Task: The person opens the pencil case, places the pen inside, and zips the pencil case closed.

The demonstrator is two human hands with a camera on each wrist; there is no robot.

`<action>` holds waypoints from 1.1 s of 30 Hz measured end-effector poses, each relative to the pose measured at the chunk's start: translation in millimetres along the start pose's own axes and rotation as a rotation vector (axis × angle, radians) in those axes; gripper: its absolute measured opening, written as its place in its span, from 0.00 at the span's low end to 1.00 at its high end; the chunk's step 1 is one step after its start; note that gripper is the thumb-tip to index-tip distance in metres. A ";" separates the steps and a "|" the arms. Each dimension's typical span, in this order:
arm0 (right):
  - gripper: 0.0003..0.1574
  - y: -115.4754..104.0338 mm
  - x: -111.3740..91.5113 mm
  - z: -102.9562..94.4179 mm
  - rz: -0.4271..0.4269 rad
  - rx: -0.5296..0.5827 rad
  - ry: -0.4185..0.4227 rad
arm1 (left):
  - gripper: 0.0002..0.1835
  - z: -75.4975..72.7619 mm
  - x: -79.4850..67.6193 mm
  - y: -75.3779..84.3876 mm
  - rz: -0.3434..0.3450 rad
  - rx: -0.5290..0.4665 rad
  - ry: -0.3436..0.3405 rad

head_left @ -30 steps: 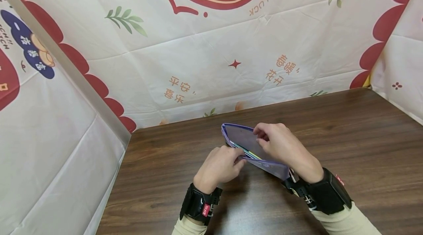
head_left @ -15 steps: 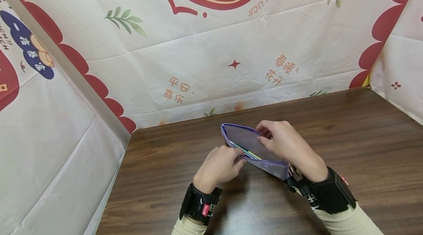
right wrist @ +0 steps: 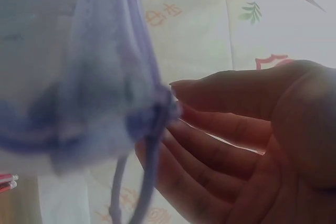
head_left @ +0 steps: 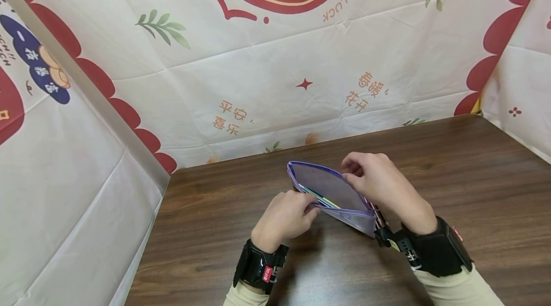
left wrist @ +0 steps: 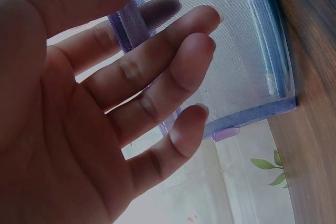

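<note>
A purple mesh zip pouch (head_left: 357, 220) stands on the table with its mouth spread wide. Several slim pen-like sticks (head_left: 327, 202), blue-green and yellow among them, lie inside it. My left hand (head_left: 284, 217) pinches the near rim; the left wrist view shows the thumb (left wrist: 94, 6) outside and the index finger (left wrist: 160, 11) behind the mesh, other fingers loosely bent. My right hand (head_left: 379, 179) pinches the far rim toward its right end. In the right wrist view, the thumb and fingertips meet at the pouch edge, above a hanging purple loop (right wrist: 149, 166).
Brown wood-grain table (head_left: 206, 239) lies under the pouch. A printed white cloth (head_left: 258, 67) hangs along the back, with another cloth panel (head_left: 77, 201) at the left. Pink and red stick ends (right wrist: 8, 182) show at the lower left of the right wrist view.
My right hand has slid rightward along the far rim, and the pouch mouth is spread wider at that end. The left hand keeps its place on the near rim.
</note>
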State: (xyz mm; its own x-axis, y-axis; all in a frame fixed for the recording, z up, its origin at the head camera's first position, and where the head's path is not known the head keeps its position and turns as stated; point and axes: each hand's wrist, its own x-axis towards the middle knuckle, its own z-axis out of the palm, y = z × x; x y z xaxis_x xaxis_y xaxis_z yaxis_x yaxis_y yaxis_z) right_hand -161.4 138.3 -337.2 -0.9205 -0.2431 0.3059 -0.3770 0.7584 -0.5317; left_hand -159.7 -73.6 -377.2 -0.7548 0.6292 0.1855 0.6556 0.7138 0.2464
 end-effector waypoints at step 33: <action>0.03 26.7 1.3 -9.9 0.088 -0.037 -0.057 | 0.11 1.0 -0.9 1.1 0.003 0.018 0.005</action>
State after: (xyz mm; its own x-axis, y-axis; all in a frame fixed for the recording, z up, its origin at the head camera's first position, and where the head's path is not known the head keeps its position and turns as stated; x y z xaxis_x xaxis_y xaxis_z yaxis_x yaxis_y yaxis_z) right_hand -171.7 164.1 -343.2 -0.9546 -0.2082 0.2131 -0.2916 0.8000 -0.5244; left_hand -158.3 -73.0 -378.0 -0.7528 0.6299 0.1913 0.6582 0.7172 0.2286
